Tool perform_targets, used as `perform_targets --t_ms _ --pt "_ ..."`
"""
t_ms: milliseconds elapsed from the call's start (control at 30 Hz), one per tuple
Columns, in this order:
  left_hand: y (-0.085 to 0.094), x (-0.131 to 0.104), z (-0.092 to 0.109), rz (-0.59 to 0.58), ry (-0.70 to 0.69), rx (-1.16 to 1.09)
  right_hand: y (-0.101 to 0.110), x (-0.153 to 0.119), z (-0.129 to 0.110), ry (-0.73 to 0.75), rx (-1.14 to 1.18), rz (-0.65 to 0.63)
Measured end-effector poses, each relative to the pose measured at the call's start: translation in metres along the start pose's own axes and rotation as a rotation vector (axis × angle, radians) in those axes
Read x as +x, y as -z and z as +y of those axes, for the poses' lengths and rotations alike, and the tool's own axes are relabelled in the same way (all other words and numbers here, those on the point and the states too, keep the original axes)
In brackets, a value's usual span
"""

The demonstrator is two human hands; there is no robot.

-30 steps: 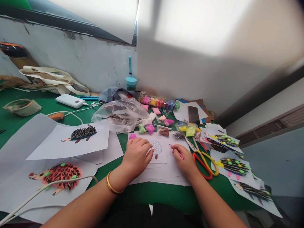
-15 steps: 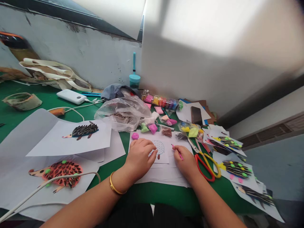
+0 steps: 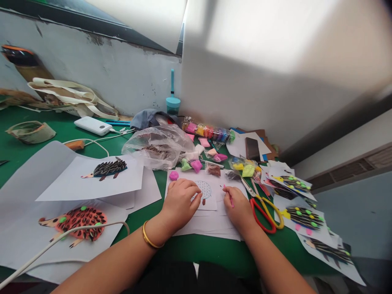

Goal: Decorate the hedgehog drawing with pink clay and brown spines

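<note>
My left hand [image 3: 181, 202] rests on a white sheet [image 3: 210, 206], its fingers loosely bent with the thumb apart. It covers the left side of a drawing [image 3: 204, 190], a round blue-patterned body with a small brown leg. A ball of pink clay [image 3: 174, 175] lies just beyond those fingers. On the sheet's right side, my right hand [image 3: 238, 205] is closed around a slim pink tool [image 3: 232, 202], partly hidden by the fingers. A tiny dark speck shows on the paper left of that hand. Scissors [image 3: 266, 212] with red and yellow handles lie beside it.
Wrapped clay pieces [image 3: 213, 168] and a plastic bag of seeds [image 3: 159, 151] lie beyond the sheet. Seed-covered hedgehog pictures [image 3: 110, 168] are on the left, more [image 3: 304, 216] on the right. A white cable [image 3: 85, 230] crosses the left papers.
My right hand has shifted slightly, and the pink tool's tip has drawn back to the right from the dark speck. My left hand stays in place.
</note>
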State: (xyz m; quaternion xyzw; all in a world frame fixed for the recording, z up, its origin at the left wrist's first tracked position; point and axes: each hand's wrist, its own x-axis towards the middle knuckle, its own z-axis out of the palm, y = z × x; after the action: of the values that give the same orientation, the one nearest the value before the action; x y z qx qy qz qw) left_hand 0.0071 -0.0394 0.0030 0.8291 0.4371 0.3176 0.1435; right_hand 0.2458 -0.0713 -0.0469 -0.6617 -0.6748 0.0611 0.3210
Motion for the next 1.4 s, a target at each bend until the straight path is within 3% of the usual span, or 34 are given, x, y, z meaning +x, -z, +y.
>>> perform_targets --t_ms 100,233,400,567,667,800,1000,1400 --pt "0.000 0.000 0.000 -0.003 0.004 -0.008 0.006 -0.001 0.001 -0.131 0.237 0.033" --pt "-0.001 -0.001 -0.001 -0.009 0.013 -0.015 0.011 -0.002 0.000 -0.382 0.720 0.019" --pt "-0.002 0.000 -0.001 -0.033 0.019 0.000 0.014 -0.005 -0.008 -0.414 1.049 -0.042" --pt "0.002 -0.006 0.004 -0.075 -0.021 0.073 0.019 -0.017 -0.019 -0.311 0.847 -0.241" --pt "0.002 -0.019 0.009 -0.127 -0.102 0.147 0.020 -0.022 -0.027 -0.100 0.646 -0.313" --pt "-0.003 -0.036 0.013 -0.156 -0.210 0.236 0.017 -0.023 -0.033 0.136 0.505 -0.306" --pt "-0.013 -0.043 0.012 -0.168 -0.260 0.306 0.013 -0.023 -0.035 0.210 0.431 -0.321" --pt "-0.015 -0.043 0.013 -0.154 -0.241 0.289 0.008 -0.027 -0.032 0.307 0.359 -0.285"
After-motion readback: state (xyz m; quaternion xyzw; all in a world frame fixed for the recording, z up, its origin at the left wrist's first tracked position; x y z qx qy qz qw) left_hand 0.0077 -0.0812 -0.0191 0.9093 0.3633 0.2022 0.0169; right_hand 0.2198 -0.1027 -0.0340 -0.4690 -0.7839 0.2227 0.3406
